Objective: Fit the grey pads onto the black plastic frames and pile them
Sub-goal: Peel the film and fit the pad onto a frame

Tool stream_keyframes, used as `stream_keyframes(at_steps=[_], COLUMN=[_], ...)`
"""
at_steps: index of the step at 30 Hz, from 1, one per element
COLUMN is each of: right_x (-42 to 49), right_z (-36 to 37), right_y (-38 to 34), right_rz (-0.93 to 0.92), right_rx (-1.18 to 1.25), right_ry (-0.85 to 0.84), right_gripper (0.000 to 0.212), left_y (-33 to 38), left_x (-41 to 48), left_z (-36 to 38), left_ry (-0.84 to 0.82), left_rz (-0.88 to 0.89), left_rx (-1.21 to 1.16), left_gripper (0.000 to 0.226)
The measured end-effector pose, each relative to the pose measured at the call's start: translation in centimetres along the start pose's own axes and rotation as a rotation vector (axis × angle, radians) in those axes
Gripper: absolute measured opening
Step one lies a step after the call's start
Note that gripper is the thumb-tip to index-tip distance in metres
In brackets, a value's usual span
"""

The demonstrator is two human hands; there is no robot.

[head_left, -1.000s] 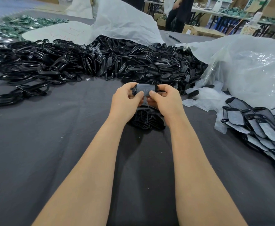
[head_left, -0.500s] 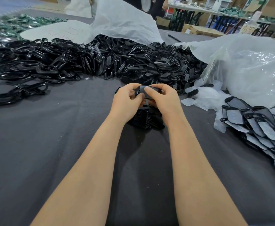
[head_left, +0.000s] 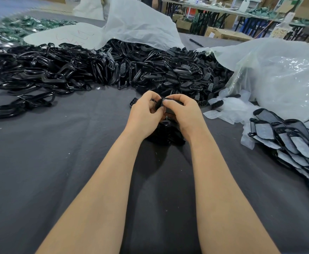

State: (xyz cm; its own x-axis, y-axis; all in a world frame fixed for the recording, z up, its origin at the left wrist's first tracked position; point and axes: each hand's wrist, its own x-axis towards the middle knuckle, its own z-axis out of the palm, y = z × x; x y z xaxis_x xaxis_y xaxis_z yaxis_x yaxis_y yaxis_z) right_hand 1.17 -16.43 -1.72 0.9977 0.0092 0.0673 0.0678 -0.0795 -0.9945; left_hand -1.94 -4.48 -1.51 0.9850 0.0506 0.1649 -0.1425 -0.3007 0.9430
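Dark grey cloth [head_left: 58, 162] spreads under your arms. Above it, your left hand [head_left: 144, 116] and right hand [head_left: 184, 114] both pinch one small black plastic frame [head_left: 159, 106] between curled fingers. A heap of loose black plastic frames [head_left: 168, 74] lies just beyond them, and the pile of grey-padded frames [head_left: 292, 143] sits to your right.
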Motion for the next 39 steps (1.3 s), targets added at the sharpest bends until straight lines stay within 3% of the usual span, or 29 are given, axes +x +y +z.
stream_keyframes(at_steps=[6, 13, 24, 39], right_x=[0.06, 0.10, 0.18, -0.13], right_z=[0.30, 0.19, 0.00, 0.40], right_y=[0.09, 0.14, 0.31, -0.20], right_rz=[-0.006, -0.019, -0.018, -0.011], right_rx=[0.062, 0.022, 0.009, 0.032], right_ry=[0.028, 0.000, -0.035, 0.054], right_gripper=[0.015, 0.008, 0.007, 0.008], left_y=[0.04, -0.13, -0.25, -0.10], left_x=[-0.02, 0.12, 0.13, 0.18], left_z=[0.11, 0.06, 0.08, -0.25], left_ry=[0.020, 0.029, 0.007, 0.076], left_rz=[0.028, 0.002, -0.025, -0.060], left_rx=[0.035, 0.004, -0.044, -0.123], left_gripper=[0.014, 0.020, 0.011, 0.014])
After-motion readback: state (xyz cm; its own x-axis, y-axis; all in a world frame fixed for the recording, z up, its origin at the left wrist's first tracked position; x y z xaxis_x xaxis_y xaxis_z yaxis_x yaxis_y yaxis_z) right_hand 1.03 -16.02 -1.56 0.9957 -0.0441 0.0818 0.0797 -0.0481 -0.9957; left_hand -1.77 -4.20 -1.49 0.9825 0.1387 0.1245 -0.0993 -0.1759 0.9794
